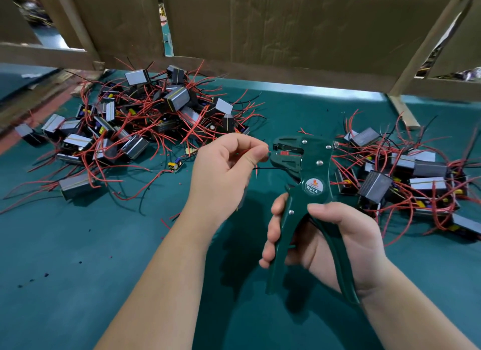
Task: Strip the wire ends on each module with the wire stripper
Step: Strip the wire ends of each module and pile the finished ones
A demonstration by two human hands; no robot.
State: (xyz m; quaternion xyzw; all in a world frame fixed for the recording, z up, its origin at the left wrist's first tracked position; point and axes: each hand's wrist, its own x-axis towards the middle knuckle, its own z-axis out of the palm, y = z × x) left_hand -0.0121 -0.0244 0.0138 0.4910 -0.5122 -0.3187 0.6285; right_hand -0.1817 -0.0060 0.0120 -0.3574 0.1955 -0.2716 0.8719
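While left hand (223, 167) pinches thin red wire (244, 151), right hand (335, 243) grips green stripper (309, 183).

1. The right hand (335, 245) holds a green wire stripper (304, 183) by its two handles, with its head pointing up toward 12 o'clock.
2. The left hand (223, 172) pinches a red wire (250, 151) between thumb and fingers (256, 154), right at the stripper's mouth.
3. A thin black wire (270, 169) runs just under it.
4. A big pile of modules (140, 115) with red wires lies at 10 o'clock on the green tabletop (78, 245).
5. A second pile of modules (406, 172) lies at 3 o'clock.
6. A brown cardboard wall (286, 24) stands at 12 o'clock.
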